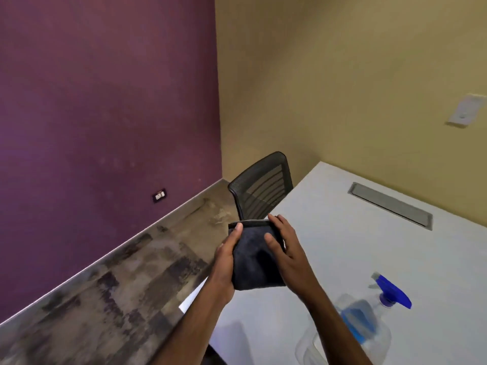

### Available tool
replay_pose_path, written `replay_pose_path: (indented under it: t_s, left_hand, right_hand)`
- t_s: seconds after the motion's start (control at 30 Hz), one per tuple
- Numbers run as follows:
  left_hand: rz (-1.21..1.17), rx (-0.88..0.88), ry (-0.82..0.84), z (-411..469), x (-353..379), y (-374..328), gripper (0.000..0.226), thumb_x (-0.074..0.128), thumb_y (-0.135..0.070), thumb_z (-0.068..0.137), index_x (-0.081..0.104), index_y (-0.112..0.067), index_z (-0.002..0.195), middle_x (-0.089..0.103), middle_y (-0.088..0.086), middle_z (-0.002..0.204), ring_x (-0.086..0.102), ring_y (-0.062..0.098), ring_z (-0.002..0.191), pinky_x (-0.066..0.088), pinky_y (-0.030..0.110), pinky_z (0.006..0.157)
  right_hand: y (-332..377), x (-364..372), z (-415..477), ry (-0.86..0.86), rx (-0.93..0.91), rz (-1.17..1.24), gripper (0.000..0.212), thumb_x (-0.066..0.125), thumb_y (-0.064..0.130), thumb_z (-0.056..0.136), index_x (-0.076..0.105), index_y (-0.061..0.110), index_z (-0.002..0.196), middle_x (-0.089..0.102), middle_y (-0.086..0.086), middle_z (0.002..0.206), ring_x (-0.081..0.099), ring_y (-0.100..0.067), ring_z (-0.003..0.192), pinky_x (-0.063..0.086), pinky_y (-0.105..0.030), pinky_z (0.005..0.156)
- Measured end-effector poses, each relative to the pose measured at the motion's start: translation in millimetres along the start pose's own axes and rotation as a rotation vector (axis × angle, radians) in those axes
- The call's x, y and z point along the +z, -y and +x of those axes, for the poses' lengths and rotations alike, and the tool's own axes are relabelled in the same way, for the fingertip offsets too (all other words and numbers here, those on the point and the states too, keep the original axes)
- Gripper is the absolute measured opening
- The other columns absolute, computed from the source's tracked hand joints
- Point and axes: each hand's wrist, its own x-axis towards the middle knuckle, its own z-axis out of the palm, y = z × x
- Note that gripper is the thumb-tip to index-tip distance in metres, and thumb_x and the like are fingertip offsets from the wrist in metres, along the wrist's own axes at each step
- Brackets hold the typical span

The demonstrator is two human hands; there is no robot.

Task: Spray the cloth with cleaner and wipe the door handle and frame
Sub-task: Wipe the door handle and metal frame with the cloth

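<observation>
A dark folded cloth (254, 262) is held up in front of me, above the near left corner of the white table (369, 246). My left hand (226, 262) grips its left edge, thumb on top. My right hand (286, 248) lies against its right side with the fingers spread over the fabric. A clear spray bottle (366, 322) with blue liquid and a blue trigger head stands on the table at the lower right, apart from both hands. No door, handle or frame is in view.
A black mesh office chair (261, 191) is tucked at the table's far left end. A grey cable hatch (390, 204) is set into the tabletop. A purple wall with an outlet (159, 195) is left, a beige wall with a switch plate (465, 109) right.
</observation>
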Motion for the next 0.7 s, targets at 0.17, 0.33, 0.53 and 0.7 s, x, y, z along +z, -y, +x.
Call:
replay_pose_path:
  t_s: [0.17, 0.33, 0.53, 0.7]
  left_hand:
    - [-0.072, 0.029, -0.192, -56.5, -47.9, -3.4, 0.089, 0.084, -0.076, 0.058, 0.076, -0.018, 0.125, 0.077, 0.015, 0.125, 0.072, 0.038, 0.116, 0.052, 0.059, 0.108]
    - [-0.233, 0.078, -0.286, -125.9, -87.7, -6.8, 0.093, 0.09, -0.068, 0.057, 0.075, -0.008, 0.127, 0.071, 0.022, 0.133, 0.068, 0.041, 0.123, 0.051, 0.055, 0.11]
    - [-0.408, 0.227, -0.487, -208.0, -144.6, -17.8, 0.083, 0.07, -0.054, 0.082, 0.061, 0.005, 0.14, 0.059, 0.029, 0.146, 0.049, 0.045, 0.142, 0.032, 0.054, 0.125]
    - [-0.491, 0.325, -0.615, -291.8, -206.5, -19.3, 0.066, 0.064, -0.049, 0.092, 0.068, 0.003, 0.134, 0.068, 0.025, 0.136, 0.062, 0.038, 0.129, 0.049, 0.044, 0.113]
  right_hand:
    - [19.0, 44.9, -10.7, 0.215, -0.036, 0.126, 0.046, 0.041, 0.056, 0.093, 0.041, 0.051, 0.138, 0.034, 0.015, 0.155, 0.04, 0.003, 0.133, 0.039, -0.017, 0.106]
    - [42.3, 100.3, -34.6, 0.397, -0.019, 0.293, 0.046, 0.05, 0.054, 0.088, 0.05, 0.049, 0.134, 0.055, 0.024, 0.133, 0.056, 0.01, 0.112, 0.052, -0.009, 0.082]
    - [79.6, 186.9, -67.3, 0.603, 0.036, 0.415, 0.03, 0.062, 0.038, 0.089, 0.065, 0.05, 0.116, 0.068, 0.019, 0.12, 0.067, -0.004, 0.107, 0.055, -0.021, 0.081]
    - [117.8, 268.1, -113.4, 0.787, 0.025, 0.403, 0.036, 0.065, 0.019, 0.091, 0.069, 0.05, 0.109, 0.075, 0.018, 0.108, 0.069, -0.003, 0.103, 0.057, -0.013, 0.073]
